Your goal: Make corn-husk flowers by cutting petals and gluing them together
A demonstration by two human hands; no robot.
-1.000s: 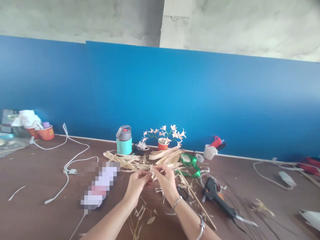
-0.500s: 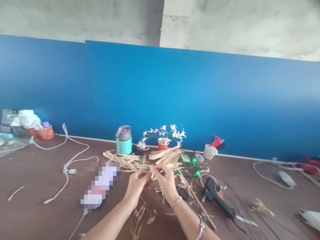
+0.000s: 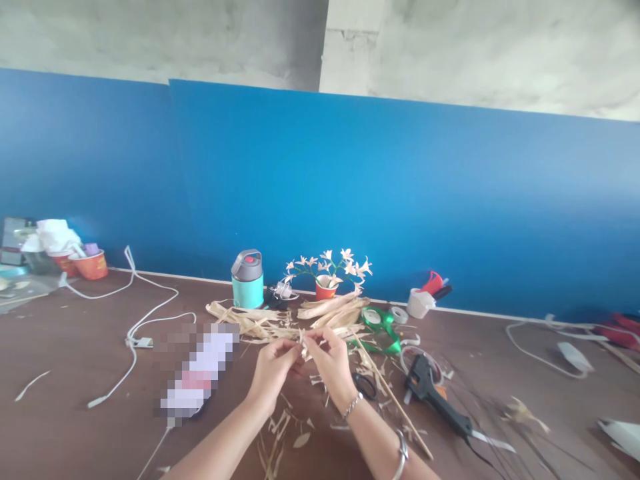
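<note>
Fingertips of my left hand [image 3: 276, 365] and my right hand [image 3: 327, 360] meet over the middle of the table, both pinched on a small pale piece of dried husk [image 3: 303, 341]. Most of that piece is hidden by the fingers. Just beyond the hands lie heaps of dried husk strips [image 3: 337, 310]. Behind them stands a red paper cup [image 3: 326, 291] holding white husk flowers [image 3: 347, 256] on green stems. Cut husk scraps [image 3: 301, 440] are scattered below and between my arms.
A thin stick [image 3: 393, 395], black scissors [image 3: 365, 387] partly hidden by my right arm, a glue gun [image 3: 437, 393] and green ribbon [image 3: 387, 323] lie to the right. A turquoise flask [image 3: 248, 290] stands behind. On the left are a blurred-out phone [image 3: 200, 373] and white cables [image 3: 133, 327].
Almost nothing differs. Both hands keep their pinch on the husk piece, with only a very slight shift of the fingers.
</note>
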